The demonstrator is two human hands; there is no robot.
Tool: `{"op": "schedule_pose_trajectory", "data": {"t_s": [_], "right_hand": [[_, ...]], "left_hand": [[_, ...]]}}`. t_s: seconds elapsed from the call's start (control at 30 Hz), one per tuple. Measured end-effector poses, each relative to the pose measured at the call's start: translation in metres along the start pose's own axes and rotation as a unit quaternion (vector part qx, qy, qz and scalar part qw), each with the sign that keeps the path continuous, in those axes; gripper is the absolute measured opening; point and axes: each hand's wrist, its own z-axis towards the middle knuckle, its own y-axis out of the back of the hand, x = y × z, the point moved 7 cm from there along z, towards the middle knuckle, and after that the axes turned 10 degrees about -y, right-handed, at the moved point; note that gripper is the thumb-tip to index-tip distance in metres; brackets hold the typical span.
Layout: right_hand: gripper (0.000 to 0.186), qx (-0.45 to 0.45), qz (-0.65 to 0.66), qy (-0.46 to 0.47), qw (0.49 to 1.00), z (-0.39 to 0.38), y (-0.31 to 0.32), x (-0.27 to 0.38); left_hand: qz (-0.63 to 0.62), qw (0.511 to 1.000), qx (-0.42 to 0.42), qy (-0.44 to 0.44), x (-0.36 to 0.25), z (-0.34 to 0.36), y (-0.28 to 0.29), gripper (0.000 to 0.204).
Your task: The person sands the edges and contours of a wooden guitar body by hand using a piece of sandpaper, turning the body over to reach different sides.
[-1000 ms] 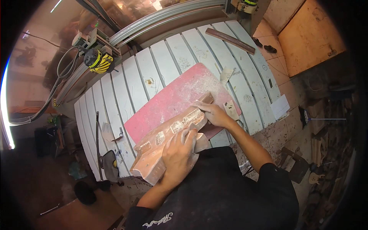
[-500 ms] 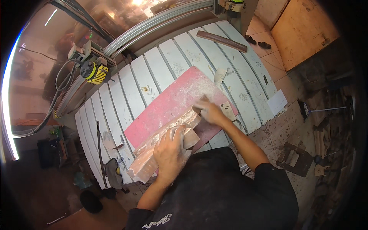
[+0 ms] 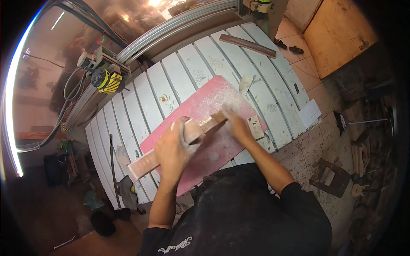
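Note:
My left hand (image 3: 171,147) is wrapped round the middle of a long, pale reddish-brown shaped piece of wood (image 3: 144,164), with dust on my fingers. The piece slants from lower left to upper right above a dusty pink board (image 3: 200,94). At its far right end, my right hand (image 3: 237,129) is smeared by motion, its fingers closed against a small brown block (image 3: 219,116). Whether the block touches the wood cannot be made out. My left palm and fingers hide part of the piece.
A white slatted table (image 3: 141,90) bears the board. On it lie a dark brown bar (image 3: 247,45), a small pale plate with holes (image 3: 255,127) and a paper sheet (image 3: 309,113). A yellow-and-black machine head (image 3: 107,82) hangs at the left by a metal rail (image 3: 171,32).
My left hand has moved left and up, turning the wood so a narrower side shows. More of the pink board's near part is uncovered. My right hand has shifted slightly and is more blurred.

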Motion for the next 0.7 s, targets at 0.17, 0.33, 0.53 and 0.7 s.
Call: {"op": "schedule_pose_trajectory", "data": {"t_s": [0.17,0.33,0.53,0.7], "right_hand": [[0.062,0.062,0.09,0.132,0.985,-0.01,-0.015,0.004],[0.064,0.005,0.039,0.092,0.995,-0.006,-0.015,-0.002],[0.063,0.002,0.024,0.043,0.999,-0.007,-0.011,-0.007],[0.062,0.003,0.093,0.085,0.992,0.005,0.004,-0.03]], "left_hand": [[0.006,1.0,-0.01,-0.004,0.009,0.017,0.002,0.059],[0.031,0.999,-0.01,0.015,0.018,0.023,0.0,0.059],[0.037,0.999,-0.008,0.029,0.019,0.033,0.004,0.059],[0.037,0.999,-0.019,0.02,0.026,0.038,0.001,0.056]]}}
